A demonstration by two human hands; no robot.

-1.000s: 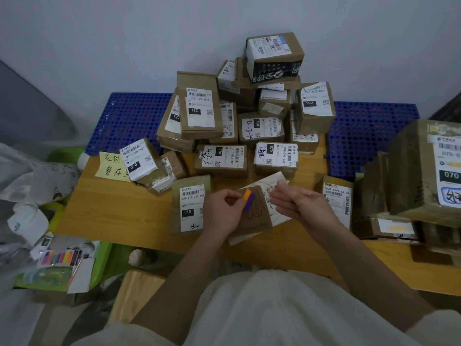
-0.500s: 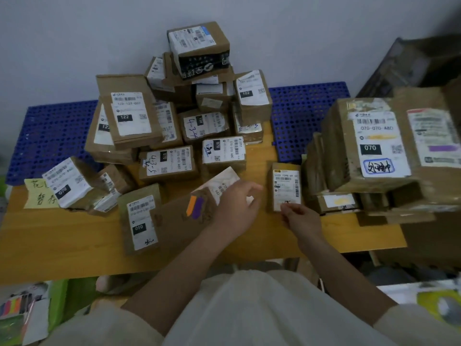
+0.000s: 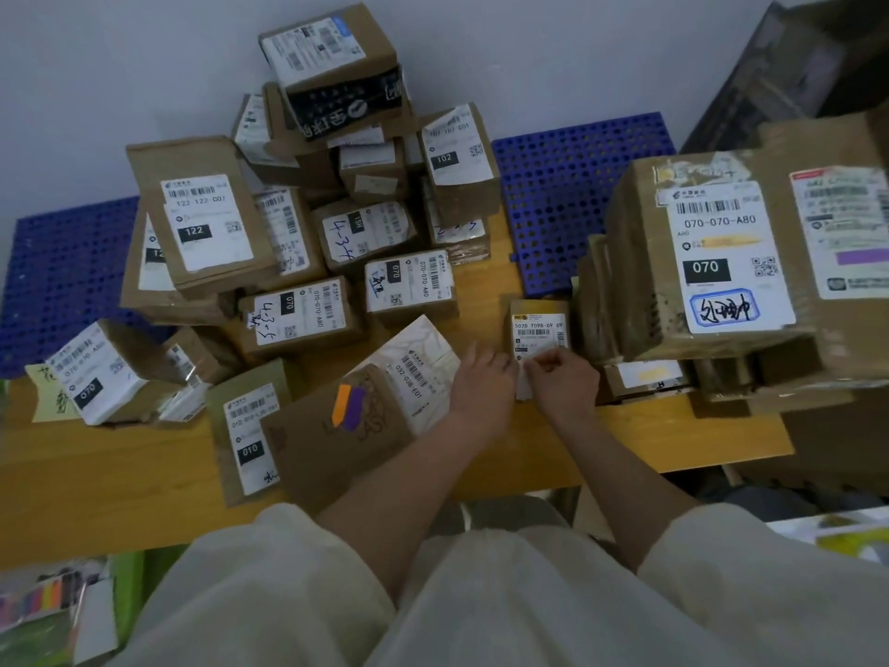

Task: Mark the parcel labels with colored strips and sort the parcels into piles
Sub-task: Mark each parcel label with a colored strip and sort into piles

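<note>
Nearest me, my left hand (image 3: 481,382) lies with fingers mostly straight at the edge of the flat envelope (image 3: 385,416), which rests on the counter (image 3: 120,474) with an orange and a purple strip (image 3: 350,406) stuck on its brown side. My right hand (image 3: 560,385) is curled, pinching at the lower edge of the small parcel (image 3: 539,337) with the 502D label. Whether a strip sits between my fingertips I cannot tell. I take this to be the marking step for that parcel; I see no colour on its label yet.

To my right stands the sorted pile (image 3: 712,262): the big 070 box carries a yellow mark, the box beside it a purple one, and a flatter parcel underneath shows yellow too. So a few are done.

Farther off to the left, the 010 parcel (image 3: 245,430) and the heap (image 3: 336,185) against the wall, with 070, 122 and 102 labels, show no coloured marks that I can make out. By my reckoning most of the work is left: mark each of those and move it to its pile.
</note>
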